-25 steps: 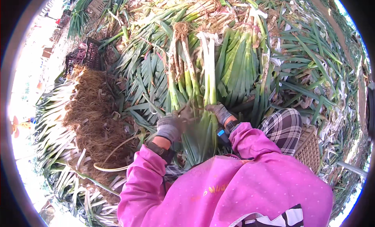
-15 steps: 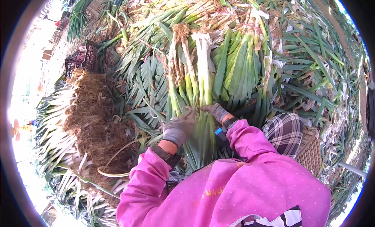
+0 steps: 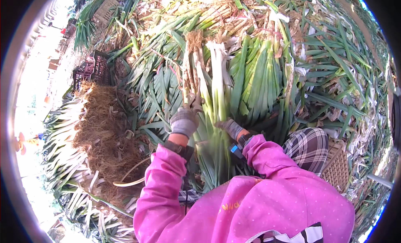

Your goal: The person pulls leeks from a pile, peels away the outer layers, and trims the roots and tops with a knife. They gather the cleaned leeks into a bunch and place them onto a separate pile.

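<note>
Both my hands wear grey, soiled gloves. In front of me lies a row of leeks, their white ends pointing away and their green leaves toward my lap. My left hand (image 3: 185, 119) is closed on the stalks of the unpeeled leeks (image 3: 195, 69), which have brown outer skins and shaggy roots. Beside them, the peeled leeks (image 3: 218, 73) show clean white stems without long roots. My right hand (image 3: 230, 128) holds these lower down, where the stems turn green; its fingertips are partly hidden among the leaves.
To the left runs a stack of leeks with brown roots (image 3: 102, 134); a dark plastic crate (image 3: 91, 69) stands behind it. A bundle of green leaves (image 3: 259, 76) lies right of the peeled stems. A beige crate (image 3: 335, 165) sits by my plaid-covered knee. Loose leaves and peelings surround everything.
My left hand has moved farther away from me, up along the unpeeled stalks. The right hand has stayed almost in place on the leeks.
</note>
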Action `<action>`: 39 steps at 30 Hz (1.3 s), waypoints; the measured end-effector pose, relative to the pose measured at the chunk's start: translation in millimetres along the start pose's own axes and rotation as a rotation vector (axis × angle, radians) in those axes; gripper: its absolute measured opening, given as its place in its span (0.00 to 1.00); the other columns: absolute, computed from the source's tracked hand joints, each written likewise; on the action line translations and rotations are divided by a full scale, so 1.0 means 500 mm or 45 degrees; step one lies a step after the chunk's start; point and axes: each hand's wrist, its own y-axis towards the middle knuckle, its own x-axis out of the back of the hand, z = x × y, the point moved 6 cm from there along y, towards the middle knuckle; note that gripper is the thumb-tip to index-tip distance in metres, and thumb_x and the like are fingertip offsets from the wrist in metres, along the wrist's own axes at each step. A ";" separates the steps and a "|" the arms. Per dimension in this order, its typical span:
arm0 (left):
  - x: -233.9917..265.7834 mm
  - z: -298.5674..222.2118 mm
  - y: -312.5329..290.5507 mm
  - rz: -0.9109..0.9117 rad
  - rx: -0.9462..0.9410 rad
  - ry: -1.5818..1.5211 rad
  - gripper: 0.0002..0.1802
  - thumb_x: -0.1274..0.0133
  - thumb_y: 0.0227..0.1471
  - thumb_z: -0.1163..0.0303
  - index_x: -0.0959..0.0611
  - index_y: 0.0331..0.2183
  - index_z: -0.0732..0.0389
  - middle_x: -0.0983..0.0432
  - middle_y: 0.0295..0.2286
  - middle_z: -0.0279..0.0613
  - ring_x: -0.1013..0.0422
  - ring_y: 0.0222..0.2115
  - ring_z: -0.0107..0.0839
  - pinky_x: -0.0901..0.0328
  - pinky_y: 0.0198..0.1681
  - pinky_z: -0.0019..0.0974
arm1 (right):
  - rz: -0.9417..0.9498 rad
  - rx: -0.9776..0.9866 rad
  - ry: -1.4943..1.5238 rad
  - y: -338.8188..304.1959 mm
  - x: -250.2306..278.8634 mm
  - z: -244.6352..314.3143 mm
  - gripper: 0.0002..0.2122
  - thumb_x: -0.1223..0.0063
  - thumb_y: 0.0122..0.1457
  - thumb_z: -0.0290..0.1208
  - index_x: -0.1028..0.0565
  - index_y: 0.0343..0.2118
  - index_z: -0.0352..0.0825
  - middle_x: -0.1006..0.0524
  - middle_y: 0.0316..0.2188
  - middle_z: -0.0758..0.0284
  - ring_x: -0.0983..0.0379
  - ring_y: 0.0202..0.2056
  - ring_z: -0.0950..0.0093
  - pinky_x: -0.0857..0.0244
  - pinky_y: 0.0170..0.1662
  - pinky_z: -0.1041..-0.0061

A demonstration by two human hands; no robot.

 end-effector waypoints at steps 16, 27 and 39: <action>0.190 -0.061 0.205 0.014 -0.168 -0.194 0.20 0.60 0.50 0.57 0.30 0.47 0.42 0.34 0.46 0.42 0.31 0.37 0.48 0.35 0.41 0.43 | 0.044 0.352 -0.174 0.106 -0.014 -0.093 0.09 0.43 0.46 0.29 0.25 0.30 0.30 0.24 0.24 0.69 0.32 0.24 0.80 0.35 0.28 0.76; 0.155 -0.019 0.234 -0.015 -0.141 -0.268 0.30 0.59 0.48 0.50 0.39 0.53 0.44 0.29 0.37 0.58 0.32 0.37 0.53 0.37 0.40 0.46 | -0.050 0.173 0.171 0.049 -0.030 -0.058 0.18 0.39 0.40 0.31 0.27 0.35 0.30 0.25 0.29 0.65 0.31 0.30 0.75 0.36 0.36 0.75; 0.093 0.012 -0.125 0.418 -0.267 -0.247 0.27 0.58 0.47 0.49 0.32 0.49 0.47 0.26 0.30 0.55 0.29 0.32 0.48 0.35 0.37 0.44 | 0.078 0.224 0.478 -0.155 0.117 0.076 0.11 0.43 0.42 0.28 0.25 0.31 0.33 0.25 0.25 0.69 0.30 0.26 0.79 0.34 0.30 0.77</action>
